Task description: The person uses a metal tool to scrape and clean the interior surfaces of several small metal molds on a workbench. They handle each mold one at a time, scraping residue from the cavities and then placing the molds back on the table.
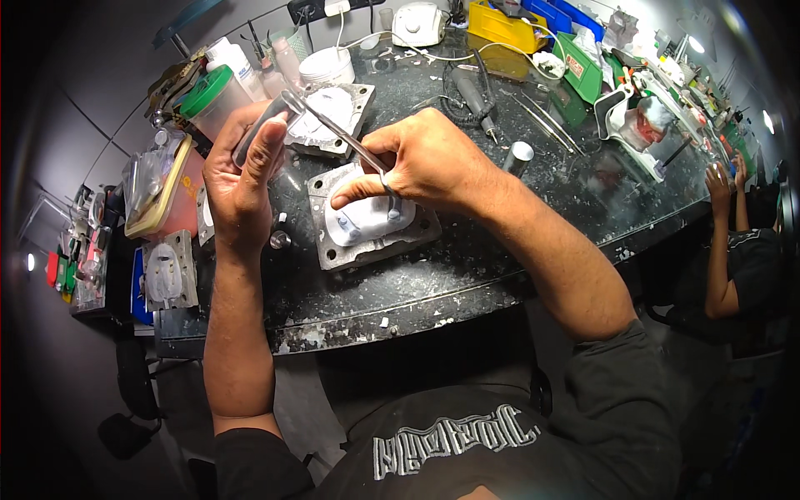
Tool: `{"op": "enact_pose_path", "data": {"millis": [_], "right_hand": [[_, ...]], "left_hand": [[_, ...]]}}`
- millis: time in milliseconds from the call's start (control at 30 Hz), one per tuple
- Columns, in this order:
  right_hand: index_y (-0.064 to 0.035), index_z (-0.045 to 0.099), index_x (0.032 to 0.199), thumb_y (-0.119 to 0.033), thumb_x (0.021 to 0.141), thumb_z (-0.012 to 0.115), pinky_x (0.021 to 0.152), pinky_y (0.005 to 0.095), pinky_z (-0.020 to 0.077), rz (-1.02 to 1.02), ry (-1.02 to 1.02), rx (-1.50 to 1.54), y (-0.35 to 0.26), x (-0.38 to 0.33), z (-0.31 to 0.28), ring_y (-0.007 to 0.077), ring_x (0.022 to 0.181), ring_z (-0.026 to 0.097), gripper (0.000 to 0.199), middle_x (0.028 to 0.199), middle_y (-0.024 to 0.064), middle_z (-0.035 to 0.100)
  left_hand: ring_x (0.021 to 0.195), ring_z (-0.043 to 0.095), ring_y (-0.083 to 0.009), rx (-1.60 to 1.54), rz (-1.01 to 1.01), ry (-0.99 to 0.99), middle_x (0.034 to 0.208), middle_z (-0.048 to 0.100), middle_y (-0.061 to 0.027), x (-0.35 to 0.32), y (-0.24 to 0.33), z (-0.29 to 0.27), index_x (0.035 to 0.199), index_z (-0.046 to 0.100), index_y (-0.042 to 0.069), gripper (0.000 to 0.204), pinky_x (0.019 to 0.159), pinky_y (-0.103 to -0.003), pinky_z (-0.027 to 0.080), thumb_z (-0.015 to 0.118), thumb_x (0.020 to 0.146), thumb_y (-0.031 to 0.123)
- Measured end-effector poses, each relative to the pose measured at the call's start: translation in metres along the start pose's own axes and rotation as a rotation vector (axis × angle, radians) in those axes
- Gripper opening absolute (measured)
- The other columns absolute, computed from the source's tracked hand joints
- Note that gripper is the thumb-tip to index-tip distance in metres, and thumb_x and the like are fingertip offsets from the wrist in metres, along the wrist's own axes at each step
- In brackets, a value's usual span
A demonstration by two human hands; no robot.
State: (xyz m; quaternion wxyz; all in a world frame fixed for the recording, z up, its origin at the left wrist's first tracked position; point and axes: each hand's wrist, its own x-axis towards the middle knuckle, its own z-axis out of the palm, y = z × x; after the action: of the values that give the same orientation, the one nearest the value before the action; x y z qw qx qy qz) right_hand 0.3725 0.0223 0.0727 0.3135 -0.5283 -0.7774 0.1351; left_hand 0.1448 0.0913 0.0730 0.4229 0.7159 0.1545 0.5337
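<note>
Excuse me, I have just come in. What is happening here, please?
At a dark bench, a person's left hand grips a grey cylindrical tool. The right hand holds a slim metal rod over a metal block with a white filling. Whether the rod touches the tool or the filling is hard to tell. A similar block lies farther back.

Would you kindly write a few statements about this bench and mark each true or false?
1. The left hand is empty. False: it grips a grey cylindrical piece.
2. A slim metal rod runs between the two hands. True.
3. The right hand is over a metal mould holding white material. True.
4. The green bin is left of the yellow bin. False: it is to the right.
</note>
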Motion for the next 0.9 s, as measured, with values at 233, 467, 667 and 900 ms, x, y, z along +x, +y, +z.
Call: {"op": "enact_pose_path", "data": {"millis": [233,467,667,900], "right_hand": [[-0.0017,0.067,0.066,-0.072,0.071,0.079,0.064,0.0415,0.0547,-0.036,-0.015,-0.03,0.002,0.001,-0.002,0.0341,0.063,0.067,0.071,0.062,0.0157,0.064],[-0.0043,0.071,0.074,-0.065,0.071,0.085,0.059,0.0337,0.0481,0.062,-0.043,0.084,-0.006,-0.003,-0.002,0.0193,0.057,0.059,0.062,0.061,0.0061,0.063],[-0.0005,0.072,0.09,-0.096,0.058,0.065,0.084,0.0447,0.0567,0.13,-0.123,0.076,-0.006,-0.002,-0.006,0.0351,0.086,0.073,0.101,0.081,0.0196,0.071],[0.0001,0.072,0.093,-0.096,0.058,0.065,0.087,0.0468,0.056,0.054,-0.13,0.008,-0.01,-0.003,-0.005,0.0364,0.09,0.073,0.103,0.085,0.0207,0.072]], "left_hand": [[0.061,0.028,-0.0027,0.063,-0.082,-0.029,0.072,0.043,0.0083,0.002,-0.001,-0.01,0.122,0.063,-0.003,0.045,0.058,-0.022,0.023,0.055,0.107,0.039],[0.095,0.066,-0.0083,0.141,0.155,0.161,0.108,0.072,-0.0048,0.003,0.004,0.013,0.123,0.064,0.003,0.032,0.08,-0.022,0.053,0.075,0.095,0.011],[0.084,0.062,-0.0074,0.039,0.088,0.113,0.102,0.071,-0.0025,0.003,0.005,0.007,0.123,0.065,0.004,0.032,0.073,-0.021,0.05,0.076,0.095,0.016],[0.082,0.061,-0.0069,0.036,0.088,0.057,0.101,0.071,-0.0016,0.002,0.0,0.005,0.124,0.065,0.005,0.033,0.073,-0.021,0.049,0.076,0.095,0.017]]}}
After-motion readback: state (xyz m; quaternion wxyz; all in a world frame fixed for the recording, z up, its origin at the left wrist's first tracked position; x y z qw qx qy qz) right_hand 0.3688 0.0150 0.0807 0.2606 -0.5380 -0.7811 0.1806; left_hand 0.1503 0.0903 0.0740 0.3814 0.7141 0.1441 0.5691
